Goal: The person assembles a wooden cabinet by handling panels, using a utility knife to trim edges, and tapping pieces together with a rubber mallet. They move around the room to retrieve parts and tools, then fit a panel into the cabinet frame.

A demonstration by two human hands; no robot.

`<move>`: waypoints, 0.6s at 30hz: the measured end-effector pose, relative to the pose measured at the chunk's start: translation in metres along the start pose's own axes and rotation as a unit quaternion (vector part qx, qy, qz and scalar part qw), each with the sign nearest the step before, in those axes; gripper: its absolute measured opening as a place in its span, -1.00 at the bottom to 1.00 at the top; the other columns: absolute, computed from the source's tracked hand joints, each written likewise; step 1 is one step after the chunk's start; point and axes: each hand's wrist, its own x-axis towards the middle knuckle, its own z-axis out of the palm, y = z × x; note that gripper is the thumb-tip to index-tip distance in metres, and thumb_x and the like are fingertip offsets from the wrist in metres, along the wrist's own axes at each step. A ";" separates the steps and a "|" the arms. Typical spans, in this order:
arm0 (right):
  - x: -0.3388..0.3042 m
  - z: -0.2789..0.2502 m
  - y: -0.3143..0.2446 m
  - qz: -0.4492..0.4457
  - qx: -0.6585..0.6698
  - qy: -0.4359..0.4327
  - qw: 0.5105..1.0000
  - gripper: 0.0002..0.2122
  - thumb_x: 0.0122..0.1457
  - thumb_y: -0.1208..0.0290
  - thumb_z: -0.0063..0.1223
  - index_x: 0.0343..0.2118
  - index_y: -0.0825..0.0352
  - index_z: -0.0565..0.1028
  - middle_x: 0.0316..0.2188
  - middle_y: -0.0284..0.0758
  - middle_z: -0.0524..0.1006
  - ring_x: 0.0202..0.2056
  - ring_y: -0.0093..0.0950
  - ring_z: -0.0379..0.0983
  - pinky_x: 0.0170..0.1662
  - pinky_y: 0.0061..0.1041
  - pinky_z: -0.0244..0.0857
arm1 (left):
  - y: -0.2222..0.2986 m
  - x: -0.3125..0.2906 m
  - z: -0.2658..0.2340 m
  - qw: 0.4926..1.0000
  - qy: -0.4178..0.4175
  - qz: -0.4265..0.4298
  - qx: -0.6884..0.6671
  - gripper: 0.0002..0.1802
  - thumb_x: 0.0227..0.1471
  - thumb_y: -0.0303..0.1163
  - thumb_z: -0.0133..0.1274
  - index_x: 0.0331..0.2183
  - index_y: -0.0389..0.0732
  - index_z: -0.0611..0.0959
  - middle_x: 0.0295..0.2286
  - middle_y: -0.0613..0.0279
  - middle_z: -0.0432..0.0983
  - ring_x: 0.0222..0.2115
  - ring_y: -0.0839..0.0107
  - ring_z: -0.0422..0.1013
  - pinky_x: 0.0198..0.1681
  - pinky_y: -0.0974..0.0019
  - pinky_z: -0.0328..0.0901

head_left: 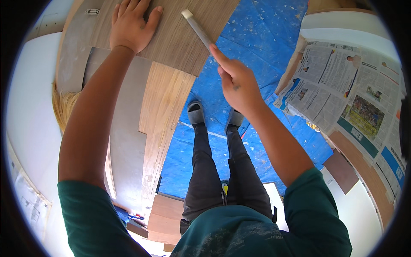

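Note:
Fingers spread, my left hand (132, 29) presses on a brown wood-grain panel (175, 49) at the upper left. My right hand (240, 83) is closed round a slim grey stick with a whitish tip (198, 29); its exact kind is unclear. The stick slants up and left from my fist, its pale end over the panel near my left hand. My right index finger stretches along the stick. The end inside my fist is hidden.
A lighter wood strip (167, 98) and a grey board (124, 124) lie nearer me. Blue sheeting (265, 38), spotted with paint, covers the floor under my sandals (196, 113). Newspaper (329, 81) covers a surface at the right. Pale bristles or fibres (64, 105) show at the left.

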 end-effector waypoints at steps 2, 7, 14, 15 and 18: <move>-0.030 0.003 -0.001 0.022 -0.022 -0.001 1.000 -0.37 0.19 0.65 0.01 0.32 -0.02 0.27 -0.51 -0.20 0.46 -0.49 -0.21 0.44 -0.34 -0.23 0.34 | -0.003 -0.002 0.001 1.000 -0.005 -0.007 0.007 -0.34 0.15 -0.07 -0.07 0.22 -0.16 0.40 0.27 -0.08 0.15 0.32 -0.01 0.00 0.39 -0.02 -0.19; -0.061 0.006 0.002 0.026 -0.010 -0.002 1.000 -0.41 0.23 0.61 -0.02 0.31 -0.01 0.28 -0.49 -0.18 0.48 -0.46 -0.24 0.47 -0.34 -0.29 0.36 | -0.003 -0.004 0.001 1.000 0.001 -0.008 0.011 -0.34 0.16 -0.05 -0.08 0.22 -0.14 0.40 0.28 -0.06 0.15 0.32 0.01 0.00 0.39 -0.01 -0.19; 0.011 0.004 0.006 0.011 0.013 0.050 0.999 -0.45 0.24 0.62 -0.07 0.28 0.01 0.34 -0.51 -0.18 0.48 -0.48 -0.25 0.47 -0.33 -0.32 0.37 | -0.001 -0.001 0.002 1.000 -0.001 -0.002 0.015 -0.33 0.17 -0.04 -0.10 0.23 -0.15 0.38 0.28 -0.05 0.14 0.33 0.03 -0.01 0.40 0.00 -0.21; -0.010 0.004 0.010 0.009 -0.007 0.040 0.999 -0.45 0.24 0.63 -0.07 0.28 0.01 0.34 -0.52 -0.18 0.48 -0.48 -0.25 0.47 -0.33 -0.32 0.37 | -0.001 0.000 0.002 1.000 -0.006 -0.007 0.018 -0.33 0.17 -0.04 -0.11 0.23 -0.15 0.38 0.28 -0.05 0.14 0.33 0.03 -0.01 0.40 0.01 -0.21; -0.071 0.014 0.006 0.013 0.004 0.014 1.000 -0.43 0.22 0.64 -0.06 0.29 0.02 0.33 -0.53 -0.18 0.47 -0.49 -0.24 0.46 -0.33 -0.31 0.37 | 0.000 -0.001 -0.001 0.999 -0.013 -0.020 0.021 -0.32 0.17 -0.04 -0.12 0.24 -0.15 0.37 0.29 -0.06 0.13 0.33 0.02 -0.03 0.40 0.01 -0.22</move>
